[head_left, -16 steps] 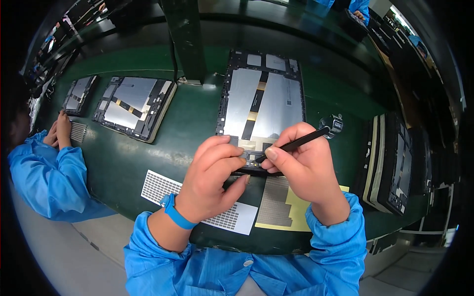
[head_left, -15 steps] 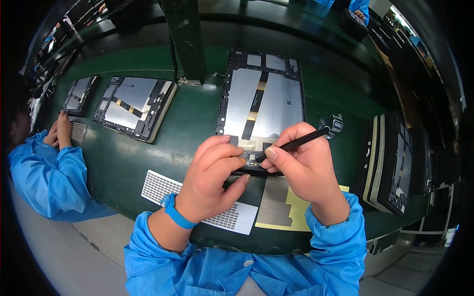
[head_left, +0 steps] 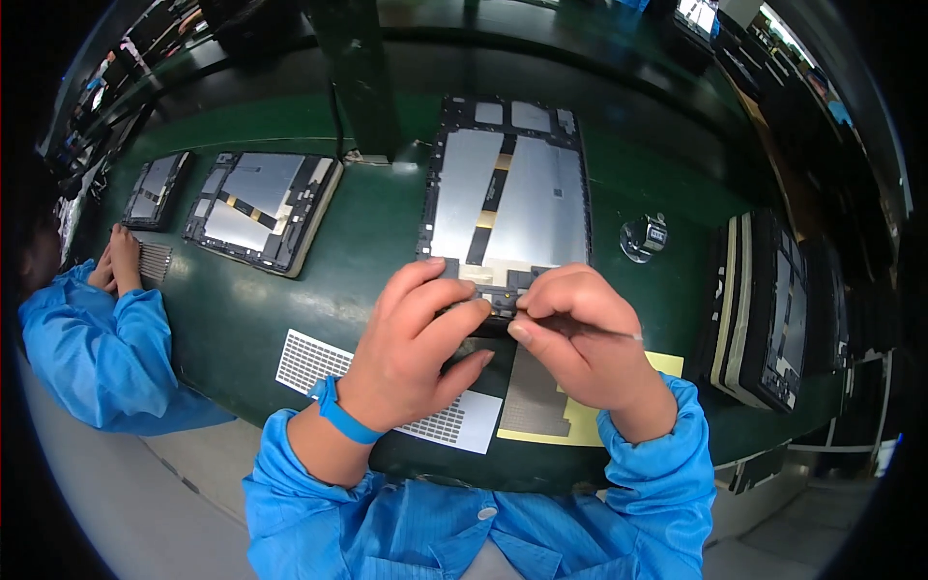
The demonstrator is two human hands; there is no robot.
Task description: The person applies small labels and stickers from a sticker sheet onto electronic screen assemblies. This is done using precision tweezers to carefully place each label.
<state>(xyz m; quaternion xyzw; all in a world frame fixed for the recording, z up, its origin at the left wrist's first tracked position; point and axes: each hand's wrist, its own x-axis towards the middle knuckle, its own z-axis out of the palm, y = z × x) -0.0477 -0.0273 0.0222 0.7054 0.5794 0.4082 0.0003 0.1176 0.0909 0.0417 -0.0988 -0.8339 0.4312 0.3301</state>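
An opened tablet [head_left: 512, 217] with a silver metal plate, black frame and slanting dark ribbon cable [head_left: 491, 198] lies before me. My left hand [head_left: 411, 338], a blue band on its wrist, presses bent fingers on the tablet's near end; its thumb sticks out, apart from it. My right hand [head_left: 585, 333] is closed, thumb and forefinger pinched at the near edge beside the left fingertips. A slim tool, tweezers [head_left: 619, 335] by its look, lies across that hand with its rear end pointing right. Its tip and anything in the pinch are hidden.
Sticker sheets, one white [head_left: 469, 425] and one yellow with grey [head_left: 580, 425], lie below my hands. A tally counter [head_left: 643, 239] is to the right, near stacked tablets [head_left: 764, 309]. More tablets [head_left: 256, 213] lie left, where a blue-sleeved person [head_left: 101, 329] sits. A post [head_left: 358, 87] stands behind.
My right hand has turned and lowered slightly; the tool swung from slanting up right to nearly level. The tablet shifted slightly left. My left hand stays near the same place.
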